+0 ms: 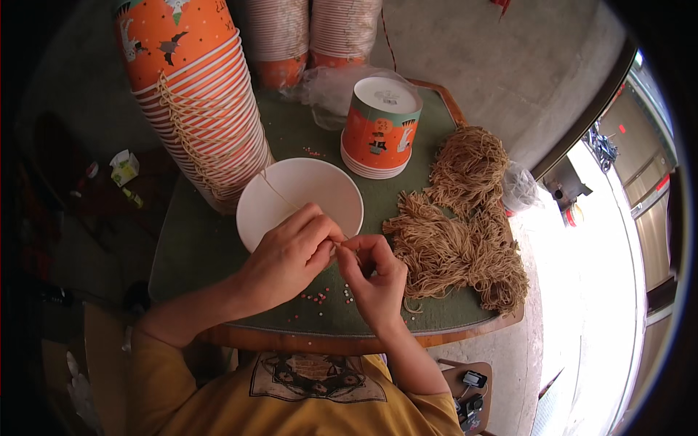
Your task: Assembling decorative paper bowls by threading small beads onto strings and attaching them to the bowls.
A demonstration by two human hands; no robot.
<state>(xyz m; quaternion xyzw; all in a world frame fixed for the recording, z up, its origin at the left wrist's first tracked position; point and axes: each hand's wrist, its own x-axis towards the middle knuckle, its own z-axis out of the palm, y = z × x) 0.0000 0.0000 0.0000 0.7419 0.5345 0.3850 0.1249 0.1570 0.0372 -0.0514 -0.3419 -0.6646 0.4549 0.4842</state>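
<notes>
A white-lined paper bucket lies tipped on the table in front of me, its wide mouth facing up toward me. A thin tan cord runs from the far side of its rim across the mouth to my fingers. My left hand is closed in a pinch on the cord at the near right rim. Against it, my right hand also pinches the cord, thumb and forefinger together. The fingertips almost touch, so the cord's end between them is mostly hidden.
A tall leaning stack of orange buckets with cord handles stands at the left. An upside-down orange stack sits behind, beside clear plastic wrap. Bundles of tan cord cover the table's right side. Small dots are scattered near the front edge.
</notes>
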